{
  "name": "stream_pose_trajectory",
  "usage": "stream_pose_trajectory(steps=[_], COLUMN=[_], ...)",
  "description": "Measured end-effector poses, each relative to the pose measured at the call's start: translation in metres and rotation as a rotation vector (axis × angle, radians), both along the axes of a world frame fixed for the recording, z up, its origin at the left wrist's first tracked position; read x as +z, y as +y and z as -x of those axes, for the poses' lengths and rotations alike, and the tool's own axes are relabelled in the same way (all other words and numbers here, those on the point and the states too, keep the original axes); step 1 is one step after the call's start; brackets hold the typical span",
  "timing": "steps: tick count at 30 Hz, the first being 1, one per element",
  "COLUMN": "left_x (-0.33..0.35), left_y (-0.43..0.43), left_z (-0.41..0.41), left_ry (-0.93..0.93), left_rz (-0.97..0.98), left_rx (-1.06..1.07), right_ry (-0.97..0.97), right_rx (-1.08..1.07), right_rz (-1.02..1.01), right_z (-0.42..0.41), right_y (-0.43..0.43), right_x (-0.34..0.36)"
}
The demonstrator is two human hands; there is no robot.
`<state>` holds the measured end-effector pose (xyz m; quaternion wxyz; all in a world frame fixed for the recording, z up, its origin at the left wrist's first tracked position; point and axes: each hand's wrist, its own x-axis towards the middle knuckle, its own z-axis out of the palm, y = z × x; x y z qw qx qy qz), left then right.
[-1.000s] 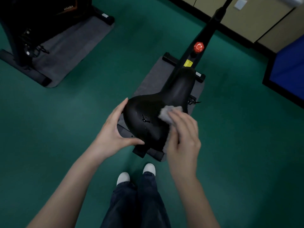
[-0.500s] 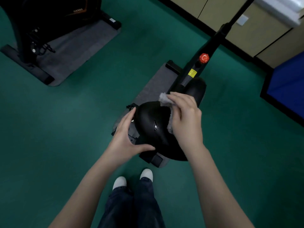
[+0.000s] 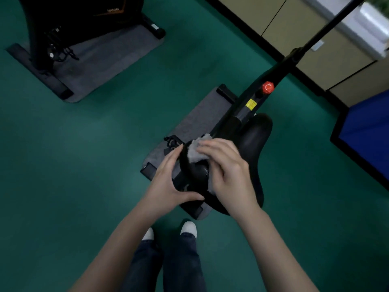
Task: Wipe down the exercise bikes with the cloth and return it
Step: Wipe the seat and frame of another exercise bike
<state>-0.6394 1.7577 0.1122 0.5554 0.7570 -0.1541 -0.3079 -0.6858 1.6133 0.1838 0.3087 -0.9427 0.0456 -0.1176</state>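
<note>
The nearer exercise bike point(image 3: 271, 74) stands on a grey mat, its black saddle point(image 3: 255, 144) right below me. A grey cloth point(image 3: 194, 152) lies on the saddle's left part, and my right hand point(image 3: 229, 171) holds it there with the fingers laid over it. Part of the cloth shows under the palm. At the saddle's left rear edge my left hand point(image 3: 168, 182) braces it, fingers straight along the side and thumb stretched beneath. A second black exercise bike point(image 3: 84, 22) stands at the top left on its own mat.
The bike frame carries a red knob point(image 3: 267, 87) and a yellow label. Beige cabinets point(image 3: 294, 24) line the far wall. A blue pad point(image 3: 370, 131) lies at the right. My white shoes point(image 3: 188, 227) stand on the green floor just behind the grey mat point(image 3: 202, 119).
My right hand has swept the cloth from the saddle's right side across to its left front. The left hand stays on the saddle's edge. My view has shifted over the saddle.
</note>
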Motion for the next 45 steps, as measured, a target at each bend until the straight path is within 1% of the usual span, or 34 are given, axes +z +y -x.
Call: stream_pose_trajectory(steps=[4, 6, 8, 10, 11, 13, 15, 18, 22, 23, 25, 28, 29, 31, 33, 35, 37, 39, 42, 45], left_x=[0.002, 0.001, 0.001, 0.002, 0.002, 0.001, 0.002, 0.003, 0.006, 0.006, 0.007, 0.009, 0.010, 0.013, 0.015, 0.016, 0.016, 0.015, 0.011, 0.008], left_y=[0.000, 0.000, 0.000, 0.000, 0.000, 0.000, 0.000, -0.005, -0.017, -0.020, -0.025, -0.032, -0.034, -0.037, -0.037, -0.037, -0.037, -0.038, -0.039, -0.042], left_z=[0.003, 0.007, 0.011, 0.017, 0.021, 0.028, 0.036, 0.049, 0.067, 0.071, 0.079, 0.089, 0.091, 0.094, 0.094, 0.094, 0.094, 0.094, 0.097, 0.102], left_ry=[0.026, 0.036, 0.049, 0.033, 0.026, 0.032, 0.044, 0.080, 0.109, 0.107, 0.110, 0.108, 0.103, 0.095, 0.085, 0.089, 0.097, 0.115, 0.148, 0.179], left_rz=[0.018, -0.006, -0.028, -0.032, -0.034, -0.033, -0.033, 0.002, 0.065, 0.076, 0.103, 0.142, 0.146, 0.148, 0.142, 0.139, 0.154, 0.173, 0.193, 0.210], left_rx=[0.032, 0.050, 0.088, 0.136, 0.160, 0.218, 0.274, 0.352, 0.471, 0.501, 0.560, 0.629, 0.641, 0.657, 0.670, 0.669, 0.663, 0.664, 0.674, 0.672], right_ry=[0.051, 0.045, -0.001, -0.020, 0.004, 0.097, 0.200, 0.315, 0.408, 0.407, 0.341, 0.226, 0.213, 0.248, 0.365, 0.534, 0.613, 0.614, 0.480, 0.363], right_rx=[0.253, 0.306, 0.252, 0.118, 0.057, 0.005, 0.039, 0.199, 0.498, 0.570, 0.711, 0.888, 0.904, 0.843, 0.715, 0.596, 0.606, 0.734, 0.974, 1.097], right_rz=[0.041, 0.054, 0.047, 0.039, 0.044, 0.066, 0.068, 0.064, 0.058, 0.076, 0.103, 0.016, 0.007, 0.035, 0.095, 0.165, 0.242, 0.315, 0.466, 0.445], right_z=[0.024, 0.039, 0.042, 0.026, 0.013, -0.015, -0.039, -0.069, -0.092, -0.091, -0.081, -0.065, -0.065, -0.074, -0.092, -0.109, -0.115, -0.107, -0.083, -0.070], right_y=[-0.004, -0.012, -0.024, -0.038, -0.042, -0.046, -0.045, -0.041, -0.033, -0.031, -0.032, -0.043, -0.046, -0.047, -0.039, -0.025, -0.011, 0.003, 0.009, -0.002], right_x=[0.004, 0.004, 0.004, 0.003, 0.002, 0.001, 0.000, -0.001, 0.002, 0.003, 0.008, 0.016, 0.016, 0.013, 0.005, 0.000, 0.000, 0.006, 0.011, 0.015])
